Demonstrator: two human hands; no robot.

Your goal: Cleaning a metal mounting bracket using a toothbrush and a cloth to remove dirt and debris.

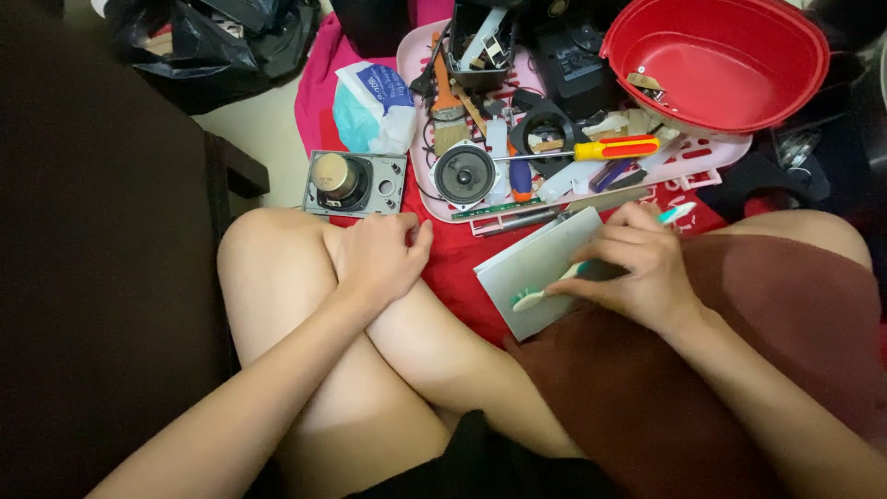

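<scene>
A: Right hand point(637, 268) — fingers pinching a toothbrush point(554, 286), bristles on the grey panel point(540, 263) at frame centre. Looks like scrubbing.

B: Left hand point(379, 254)?

A: Resting on knee, fingers loosely curled, empty. Next stroke needs the panel steadied.

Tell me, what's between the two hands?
In the head view, only bare red cloth lies between the left hand on the knee and the right hand holding a toothbrush on a grey panel.

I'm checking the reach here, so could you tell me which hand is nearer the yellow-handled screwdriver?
Right. The right hand lies just below the screwdriver; the left hand rests on the knee, farther left.
</scene>
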